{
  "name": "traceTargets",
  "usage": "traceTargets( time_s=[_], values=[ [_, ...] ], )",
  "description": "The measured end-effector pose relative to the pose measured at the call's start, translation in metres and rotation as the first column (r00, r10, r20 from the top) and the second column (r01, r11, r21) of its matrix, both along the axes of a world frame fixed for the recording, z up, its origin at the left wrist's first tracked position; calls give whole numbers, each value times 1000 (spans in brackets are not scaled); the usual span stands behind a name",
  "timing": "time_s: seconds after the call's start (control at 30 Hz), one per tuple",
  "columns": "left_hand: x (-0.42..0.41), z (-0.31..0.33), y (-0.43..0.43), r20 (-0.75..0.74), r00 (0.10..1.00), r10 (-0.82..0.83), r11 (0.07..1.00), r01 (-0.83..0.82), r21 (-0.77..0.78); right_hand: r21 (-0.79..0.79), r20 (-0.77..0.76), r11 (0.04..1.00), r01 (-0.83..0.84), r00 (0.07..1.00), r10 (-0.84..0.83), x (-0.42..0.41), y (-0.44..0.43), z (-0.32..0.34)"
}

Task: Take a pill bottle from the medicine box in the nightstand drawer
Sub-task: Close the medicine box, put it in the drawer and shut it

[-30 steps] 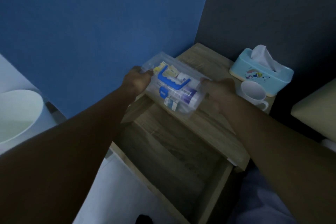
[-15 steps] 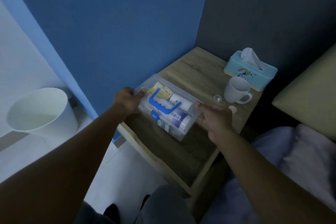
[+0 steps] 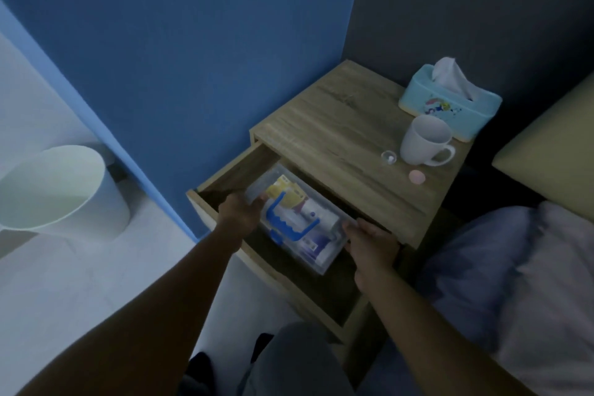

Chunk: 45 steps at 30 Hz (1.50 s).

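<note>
Clear plastic medicine box with blue handle (image 3: 297, 223), inside the open wooden nightstand drawer (image 3: 221, 183). Left hand (image 3: 241, 212) and right hand (image 3: 371, 243) clasp its two short ends, fingers curled; long axis spans between them, bottles inside lying flat.

No text can be read anywhere. The labels on the tubes and packets inside the clear medicine box (image 3: 299, 225) are too blurred and dim to make out. The tissue box (image 3: 450, 106) on the nightstand's surface carries only a coloured cartoon print, with no legible lettering.
</note>
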<state>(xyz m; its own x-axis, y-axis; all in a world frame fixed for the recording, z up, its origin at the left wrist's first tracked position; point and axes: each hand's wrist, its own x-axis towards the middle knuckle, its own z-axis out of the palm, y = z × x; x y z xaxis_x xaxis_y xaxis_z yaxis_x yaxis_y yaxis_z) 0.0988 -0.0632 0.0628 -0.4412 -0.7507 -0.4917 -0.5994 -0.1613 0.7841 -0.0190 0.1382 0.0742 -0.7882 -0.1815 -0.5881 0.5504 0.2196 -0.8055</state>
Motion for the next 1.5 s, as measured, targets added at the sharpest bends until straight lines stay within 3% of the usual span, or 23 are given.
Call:
traceTargets(
  time_s=[0.4, 0.57, 0.77, 0.93, 1.1, 1.17, 1.3, 1.43, 1.5],
  values=[
    [-18, -34, 5, 47, 999, 1, 1000, -1, 5, 100, -45, 993, 60, 997, -56, -5, -16, -42],
    [-17, -41, 10, 79, 997, 10, 1000, -12, 27, 179, -95, 984, -22, 995, 39, -4, -13, -52],
    [-2, -39, 19, 32, 995, -91, 992, 93, -87, 284, -207, 944, -166, 951, 230, 0, -5, -41],
    [21, -34, 31, -68, 990, -121, 960, 99, -263, 283, -417, 927, -247, 839, 350, 4, 2, -15],
    [54, -27, 44, -90, 991, -95, 821, 26, -571, 452, -569, 831, -324, 613, 548, -14, 14, 8],
    [63, -29, 48, -116, 993, -38, 837, -32, -546, 577, -556, 747, -330, 511, 655, -29, 24, 8],
    [72, -40, 60, -152, 988, -30, 943, -22, -331, 771, -457, 553, -317, 330, 826, -62, 50, -2],
    [65, -53, 70, -228, 974, -9, 977, -40, -212, 867, -357, 408, -287, 214, 909, -83, 71, -18],
    [61, -57, 71, -229, 973, 29, 983, -70, -173, 881, -325, 379, -282, 221, 920, -83, 75, -24]
  ],
)
